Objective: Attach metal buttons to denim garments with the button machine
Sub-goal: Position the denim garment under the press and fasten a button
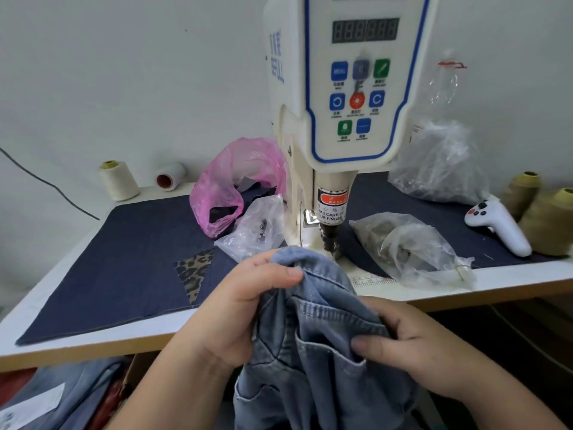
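Both the left hand (248,293) and right hand (412,346) grip the bunched denim garment (325,352) at the worktop's (93,346) near edge, positioning it; next, I judge, the waistband must slide under the button machine (350,88) head.

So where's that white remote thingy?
The white remote lies on the right side of the table, on the dark cloth, between the clear bags and the thread cones.
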A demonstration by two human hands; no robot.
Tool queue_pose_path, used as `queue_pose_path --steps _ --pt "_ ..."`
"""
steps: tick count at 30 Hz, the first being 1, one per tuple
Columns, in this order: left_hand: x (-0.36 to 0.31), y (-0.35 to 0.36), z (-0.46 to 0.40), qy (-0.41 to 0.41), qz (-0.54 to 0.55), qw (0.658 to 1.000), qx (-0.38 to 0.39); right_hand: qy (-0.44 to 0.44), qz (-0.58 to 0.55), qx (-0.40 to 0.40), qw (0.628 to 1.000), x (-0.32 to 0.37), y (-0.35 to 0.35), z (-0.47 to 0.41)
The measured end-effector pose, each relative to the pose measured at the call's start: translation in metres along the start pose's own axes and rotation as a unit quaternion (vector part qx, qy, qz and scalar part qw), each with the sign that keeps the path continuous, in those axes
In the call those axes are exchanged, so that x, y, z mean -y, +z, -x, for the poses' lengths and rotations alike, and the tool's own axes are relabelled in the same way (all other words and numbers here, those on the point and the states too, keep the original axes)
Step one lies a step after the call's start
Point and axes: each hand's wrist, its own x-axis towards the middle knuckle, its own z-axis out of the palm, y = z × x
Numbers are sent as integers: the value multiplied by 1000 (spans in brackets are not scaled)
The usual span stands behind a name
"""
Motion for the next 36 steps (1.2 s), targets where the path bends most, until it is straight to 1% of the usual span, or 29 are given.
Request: queue_pose_path --steps 1,2,3,5,7,8,9,10,11,12,13,14,15,16,17,18,19,20,22,23,24,26,29,32,34,35,36 --pt "-3 -1 2 10 -10 1000 1 -20 -16 -38 999 -1 3 1" --pt "-6 -3 4 22 -42 999 -7 -41 -33 -71 996 -2 4 3" --pt "-11 -5 6 35 -101 994 -30 -62 -48 -98 992 -1 4 5" --pt "-22 -8 9 57 -241 965 -88 -102 -88 -122 983 5 3 8" --pt "-23 -8 9 63 -333 929 -146 -131 -153 -113 973 16 5 8" --pt "-18 -8 9 76 -386 900 -187 -139 -175 -109 969 22 7 8" --pt "-11 -7 8 107 -450 853 -240 -143 -189 -112 965 26 9 7" --pt "-4 -4 9 162 -511 792 -291 -141 -202 -122 961 31 10 6" --pt "2 2 11 238 -549 735 -319 -132 -212 -136 959 35 10 4" --pt "6 7 15 313 -563 700 -308 -119 -220 -151 956 38 11 2" --pt "9 13 19 362 -570 689 -263 -104 -224 -162 955 41 11 0" --pt "10 19 23 386 -578 692 -196 -91 -224 -168 956 44 11 -2" --pt "12 24 27 389 -588 699 -120 -80 -219 -171 957 47 11 -3" --pt "12 29 29 374 -604 702 -55 -72 -212 -170 960 49 11 -5" --pt "12 32 30 352 -624 698 -12 -67 -205 -168 962 52 12 -6" --pt "11 34 30 327 -641 694 8 -65 -201 -166 963 53 12 -7" --pt "9 35 30 302 -649 698 11 -64 -200 -166 964 54 12 -7" --pt "6 35 31 273 -638 720 11 -63 -198 -167 964 54 11 -7" --pt "0 30 33 199 -577 792 18 -65 -195 -160 965 54 10 -5" --pt "-3 25 33 162 -545 822 28 -64 -191 -152 968 54 10 -4" --pt "-7 20 34 131 -522 842 41 -60 -181 -147 971 54 10 -3" --pt "-15 12 32 72 -485 869 73 -53 -157 -146 975 53 11 -2" --pt "-25 1 28 -14 -425 897 117 -46 -153 -165 973 53 11 -4" --pt "-31 -10 26 -57 -359 921 139 -47 -163 -175 970 53 12 -5" --pt "-31 -13 24 -61 -336 932 123 -49 -154 -177 971 52 13 -5" --pt "-30 -11 22 -53 -344 932 96 -53 -141 -181 972 53 15 -5" --pt "-26 -7 19 -40 -371 926 55 -61 -117 -189 973 54 17 -5"
